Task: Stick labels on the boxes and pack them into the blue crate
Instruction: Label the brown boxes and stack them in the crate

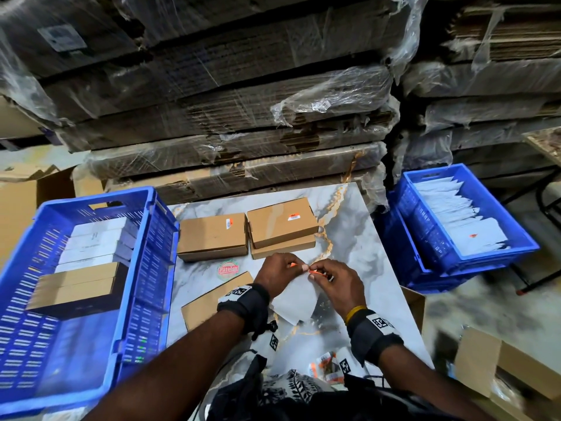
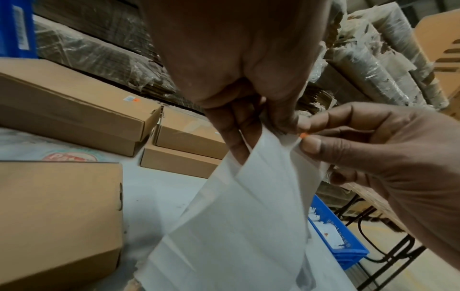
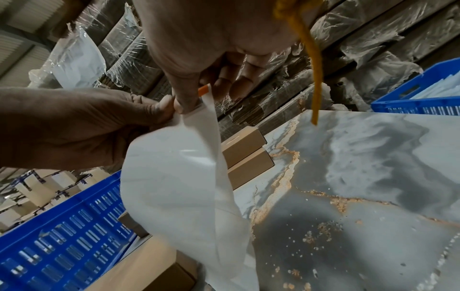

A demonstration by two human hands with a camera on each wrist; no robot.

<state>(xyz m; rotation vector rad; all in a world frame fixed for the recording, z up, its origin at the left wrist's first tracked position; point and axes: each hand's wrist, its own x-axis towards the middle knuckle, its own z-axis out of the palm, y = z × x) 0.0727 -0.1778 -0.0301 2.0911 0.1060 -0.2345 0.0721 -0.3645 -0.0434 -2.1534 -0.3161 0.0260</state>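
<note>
Above the marbled table (image 1: 358, 238), both hands hold a white backing sheet (image 1: 294, 302) (image 2: 248, 206) (image 3: 174, 177). My left hand (image 1: 300, 268) (image 2: 281, 122) pinches the sheet's top corner. My right hand (image 1: 317, 273) (image 3: 184, 102) pinches a small orange-tipped label (image 1: 312, 270) (image 2: 304, 135) (image 3: 204, 91) at that corner. One brown box (image 1: 212, 235) with a label lies beyond the hands. Beside it, a labelled box (image 1: 282, 221) is stacked on another. A fourth box (image 1: 209, 299) lies under my left wrist. The blue crate (image 1: 151, 238) on the left holds white and brown boxes (image 1: 76, 284).
A second blue crate (image 1: 516, 238) with white sheets stands to the right of the table. Plastic-wrapped stacks of flat cardboard (image 1: 243, 101) wall off the back. An open carton (image 1: 501, 375) sits low on the right. A round red sticker (image 1: 228, 270) is on the tabletop.
</note>
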